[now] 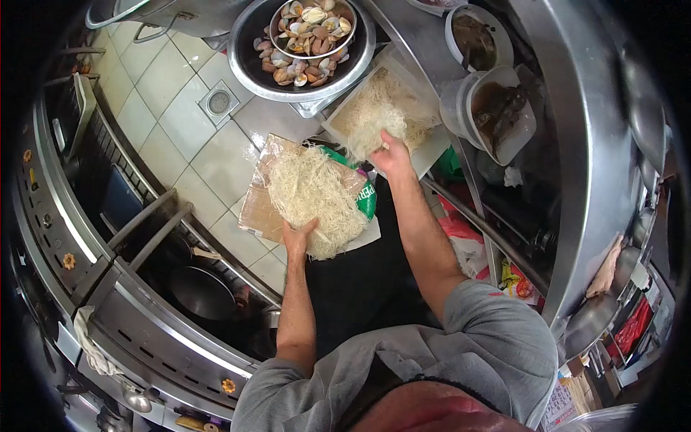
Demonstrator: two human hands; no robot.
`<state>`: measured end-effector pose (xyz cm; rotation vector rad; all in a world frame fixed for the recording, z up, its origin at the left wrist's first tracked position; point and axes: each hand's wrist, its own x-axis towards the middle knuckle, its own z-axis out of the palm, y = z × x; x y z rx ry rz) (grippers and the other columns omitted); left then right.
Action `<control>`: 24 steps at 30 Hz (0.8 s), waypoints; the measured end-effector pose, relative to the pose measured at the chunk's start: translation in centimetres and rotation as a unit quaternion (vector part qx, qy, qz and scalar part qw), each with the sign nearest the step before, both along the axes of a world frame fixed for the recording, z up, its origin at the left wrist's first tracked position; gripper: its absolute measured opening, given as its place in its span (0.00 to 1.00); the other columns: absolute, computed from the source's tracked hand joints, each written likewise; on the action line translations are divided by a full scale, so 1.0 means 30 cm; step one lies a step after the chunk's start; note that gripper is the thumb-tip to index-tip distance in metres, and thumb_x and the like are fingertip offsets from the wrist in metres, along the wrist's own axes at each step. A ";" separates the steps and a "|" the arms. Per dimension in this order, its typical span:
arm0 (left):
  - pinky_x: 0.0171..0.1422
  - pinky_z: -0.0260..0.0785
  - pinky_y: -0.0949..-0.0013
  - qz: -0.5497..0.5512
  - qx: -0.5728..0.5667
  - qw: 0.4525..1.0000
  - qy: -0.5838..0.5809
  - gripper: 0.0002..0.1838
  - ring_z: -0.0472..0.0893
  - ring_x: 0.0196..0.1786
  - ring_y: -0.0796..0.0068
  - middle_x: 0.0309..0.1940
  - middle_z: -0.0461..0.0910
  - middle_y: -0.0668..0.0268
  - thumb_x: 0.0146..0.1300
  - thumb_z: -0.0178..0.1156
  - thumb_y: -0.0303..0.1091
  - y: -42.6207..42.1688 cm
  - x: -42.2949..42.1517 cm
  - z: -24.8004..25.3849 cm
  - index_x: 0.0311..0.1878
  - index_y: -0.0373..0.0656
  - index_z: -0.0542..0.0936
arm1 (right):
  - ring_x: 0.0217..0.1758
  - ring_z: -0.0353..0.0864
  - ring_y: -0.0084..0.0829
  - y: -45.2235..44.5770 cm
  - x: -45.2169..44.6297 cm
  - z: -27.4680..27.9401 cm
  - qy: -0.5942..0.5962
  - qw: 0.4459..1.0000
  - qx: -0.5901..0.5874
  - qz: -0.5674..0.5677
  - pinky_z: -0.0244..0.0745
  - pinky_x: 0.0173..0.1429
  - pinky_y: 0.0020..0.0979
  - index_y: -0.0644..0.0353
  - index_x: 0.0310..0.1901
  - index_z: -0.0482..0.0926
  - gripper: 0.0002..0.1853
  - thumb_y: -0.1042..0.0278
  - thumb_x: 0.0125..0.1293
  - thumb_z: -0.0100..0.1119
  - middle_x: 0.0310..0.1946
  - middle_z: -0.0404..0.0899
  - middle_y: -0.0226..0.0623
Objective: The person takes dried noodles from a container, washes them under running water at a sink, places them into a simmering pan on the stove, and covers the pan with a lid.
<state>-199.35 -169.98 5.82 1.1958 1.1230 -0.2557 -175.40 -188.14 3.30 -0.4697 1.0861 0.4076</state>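
Observation:
A large tangled bundle of dried rice vermicelli (317, 194) lies over a piece of cardboard (263, 191) and a green printed bag (367, 200). At the bundle's near edge, my left hand (297, 236) is closed on the strands, thumb on top and its other fingers partly hidden. My right hand (392, 155) grips a loose clump of vermicelli (378, 133) over a translucent plastic tub (340, 119). More pale strands (385, 90) lie inside that tub.
A wide metal basin (242, 72) of clams, with a smaller bowl of clams (353, 36) in it, stands beyond the cardboard. Tubs of dark food (497, 108) sit on the right-hand steel counter. Stoves (165, 317) line the left; a drain (218, 104) is in the tiled floor.

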 end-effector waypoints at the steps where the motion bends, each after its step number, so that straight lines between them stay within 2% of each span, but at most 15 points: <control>1: 0.53 0.70 0.62 0.016 -0.031 0.999 -0.003 0.36 0.77 0.48 0.60 0.49 0.74 0.50 0.43 0.70 0.25 0.001 0.005 0.018 0.56 0.32 0.64 | 0.54 0.71 0.39 -0.021 -0.036 0.019 -0.022 0.998 -0.021 0.049 0.66 0.58 0.50 0.60 0.50 0.68 0.11 0.70 0.67 0.47 0.51 0.71 0.41; 2: 0.53 0.70 0.62 0.016 -0.030 0.999 -0.003 0.36 0.77 0.48 0.60 0.49 0.74 0.50 0.43 0.70 0.25 0.005 0.009 0.036 0.56 0.32 0.64 | 0.51 0.73 0.39 -0.043 -0.067 0.037 -0.044 0.993 -0.041 0.098 0.70 0.55 0.48 0.62 0.49 0.67 0.10 0.72 0.66 0.47 0.50 0.71 0.42; 3: 0.52 0.71 0.63 0.026 -0.060 0.998 -0.014 0.34 0.77 0.47 0.60 0.48 0.74 0.51 0.45 0.68 0.24 0.009 0.014 0.054 0.56 0.32 0.65 | 0.51 0.73 0.39 -0.064 -0.089 0.063 -0.044 0.993 -0.041 0.097 0.70 0.55 0.48 0.62 0.49 0.67 0.10 0.72 0.66 0.47 0.50 0.71 0.42; 5: 0.52 0.71 0.63 0.035 -0.090 0.995 -0.022 0.32 0.78 0.47 0.60 0.48 0.74 0.51 0.46 0.66 0.22 0.013 0.015 0.078 0.56 0.33 0.65 | 0.50 0.75 0.38 -0.102 -0.140 0.110 -0.064 0.977 -0.098 0.179 0.73 0.52 0.47 0.62 0.48 0.67 0.10 0.75 0.66 0.48 0.49 0.71 0.43; 6: 0.52 0.72 0.61 0.034 -0.101 0.994 -0.039 0.32 0.78 0.47 0.58 0.48 0.74 0.50 0.46 0.65 0.21 0.020 0.021 0.089 0.57 0.32 0.64 | 0.47 0.77 0.36 -0.098 -0.157 0.164 -0.071 0.972 -0.127 0.183 0.76 0.49 0.42 0.63 0.53 0.65 0.14 0.74 0.66 0.47 0.46 0.74 0.42; 9: 0.52 0.73 0.59 0.044 -0.127 0.989 -0.062 0.33 0.78 0.47 0.57 0.49 0.73 0.49 0.47 0.63 0.19 0.031 0.049 0.135 0.58 0.32 0.61 | 0.47 0.77 0.35 -0.127 -0.202 0.236 -0.084 0.947 -0.168 0.260 0.76 0.49 0.41 0.63 0.53 0.65 0.14 0.75 0.65 0.49 0.45 0.75 0.41; 10: 0.52 0.73 0.59 0.058 -0.143 0.986 -0.070 0.33 0.78 0.48 0.57 0.50 0.73 0.49 0.48 0.62 0.19 0.036 0.063 0.148 0.59 0.32 0.61 | 0.46 0.78 0.32 -0.126 -0.209 0.266 -0.075 0.936 -0.178 0.293 0.76 0.50 0.37 0.62 0.53 0.66 0.15 0.75 0.65 0.50 0.44 0.76 0.39; 11: 0.52 0.73 0.59 0.061 -0.141 0.986 -0.068 0.33 0.78 0.48 0.57 0.50 0.73 0.49 0.48 0.62 0.19 0.038 0.068 0.145 0.59 0.32 0.61 | 0.46 0.78 0.32 -0.117 -0.218 0.293 -0.074 0.936 -0.176 0.296 0.76 0.50 0.37 0.62 0.53 0.66 0.15 0.75 0.65 0.50 0.44 0.76 0.39; 13: 0.53 0.72 0.62 0.087 -0.186 0.973 -0.103 0.32 0.77 0.49 0.59 0.49 0.74 0.51 0.48 0.61 0.16 0.044 0.075 0.136 0.58 0.33 0.63 | 0.40 0.79 0.28 -0.074 -0.243 0.340 -0.147 0.921 -0.133 0.335 0.76 0.46 0.28 0.63 0.51 0.68 0.14 0.75 0.63 0.52 0.41 0.77 0.39; 15: 0.54 0.72 0.61 0.076 -0.183 0.977 -0.077 0.33 0.77 0.50 0.60 0.50 0.73 0.52 0.48 0.61 0.16 0.055 0.080 0.120 0.59 0.34 0.62 | 0.40 0.78 0.25 -0.013 -0.287 0.331 -0.172 0.905 -0.126 0.369 0.75 0.46 0.27 0.63 0.51 0.69 0.15 0.74 0.62 0.54 0.39 0.78 0.38; 17: 0.55 0.71 0.59 0.044 -0.187 0.976 -0.105 0.35 0.76 0.52 0.59 0.52 0.72 0.52 0.49 0.62 0.18 0.050 0.082 0.088 0.61 0.35 0.59 | 0.39 0.77 0.23 0.062 -0.328 0.312 -0.238 0.856 -0.123 0.441 0.74 0.44 0.25 0.64 0.49 0.71 0.14 0.73 0.61 0.56 0.37 0.79 0.35; 20: 0.57 0.70 0.60 0.062 -0.218 0.968 -0.107 0.34 0.75 0.52 0.61 0.52 0.73 0.55 0.49 0.62 0.19 0.046 0.073 0.077 0.61 0.37 0.61 | 0.37 0.77 0.23 0.167 -0.398 0.233 -0.239 0.853 -0.141 0.442 0.73 0.42 0.26 0.65 0.46 0.73 0.13 0.71 0.59 0.58 0.36 0.79 0.36; 22: 0.57 0.69 0.61 0.085 -0.241 0.961 -0.108 0.34 0.75 0.52 0.61 0.52 0.73 0.55 0.50 0.62 0.20 0.036 0.063 0.066 0.61 0.37 0.61 | 0.36 0.77 0.29 0.204 -0.427 0.216 -0.265 0.695 -0.319 0.588 0.72 0.43 0.30 0.66 0.42 0.75 0.13 0.69 0.57 0.59 0.34 0.78 0.40; 23: 0.56 0.69 0.61 0.109 -0.226 0.960 -0.121 0.33 0.76 0.51 0.62 0.51 0.73 0.56 0.49 0.64 0.21 0.022 0.059 0.052 0.60 0.37 0.63 | 0.36 0.77 0.29 0.211 -0.432 0.207 -0.266 0.695 -0.318 0.587 0.72 0.43 0.30 0.66 0.42 0.75 0.13 0.69 0.57 0.59 0.34 0.78 0.40; 24: 0.56 0.69 0.62 0.134 -0.211 0.959 -0.134 0.32 0.76 0.50 0.63 0.50 0.74 0.57 0.49 0.65 0.22 0.010 0.057 0.039 0.59 0.37 0.64 | 0.37 0.77 0.33 0.211 -0.448 0.179 -0.275 0.670 -0.327 0.607 0.71 0.43 0.32 0.65 0.41 0.75 0.14 0.68 0.56 0.59 0.34 0.77 0.42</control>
